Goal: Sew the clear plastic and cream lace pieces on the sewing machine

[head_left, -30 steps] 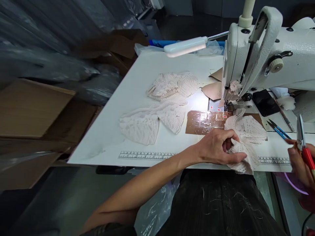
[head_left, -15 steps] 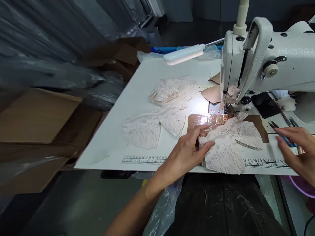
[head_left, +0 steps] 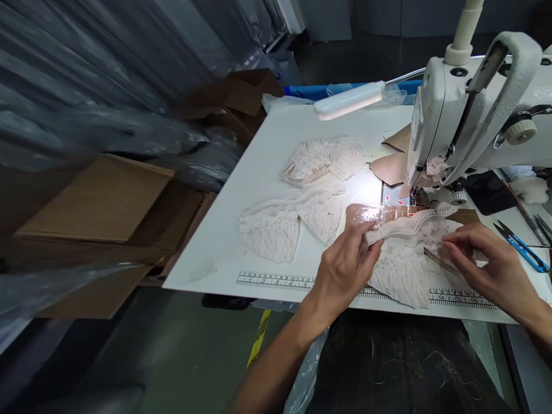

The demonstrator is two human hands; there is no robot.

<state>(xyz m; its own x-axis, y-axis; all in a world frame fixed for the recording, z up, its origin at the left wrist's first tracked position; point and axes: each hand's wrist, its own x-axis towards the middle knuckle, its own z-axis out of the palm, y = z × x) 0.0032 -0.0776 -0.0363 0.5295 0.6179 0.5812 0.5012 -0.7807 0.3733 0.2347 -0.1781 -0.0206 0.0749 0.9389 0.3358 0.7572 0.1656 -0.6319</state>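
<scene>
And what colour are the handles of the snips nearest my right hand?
Blue; the handles show in the head view.

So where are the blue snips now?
The blue snips lie at the right of the head view, just beyond the right hand, below the black slab.

Fabric lies on the table before the sewing machine.

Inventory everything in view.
Bulky metal sewing machine: one, white, right
Slim bar lamp: one, white, upper centre
Flat table: one, white, centre
Printed ruler: one, black, table edge
Ruffled lace pieces: several, cream, centre, under hands
Curved flat pieces: some, pinkish tan, beside machine
Rectangular taped sheet: one, brown, before machine
Flat rectangular slab: one, black, right
Pointed metal snips: one clear, blue, right
Cardboard boxes: several, brown, left
Left hand: one, bare, pinching lace
Right hand: one, bare, over lace
</scene>
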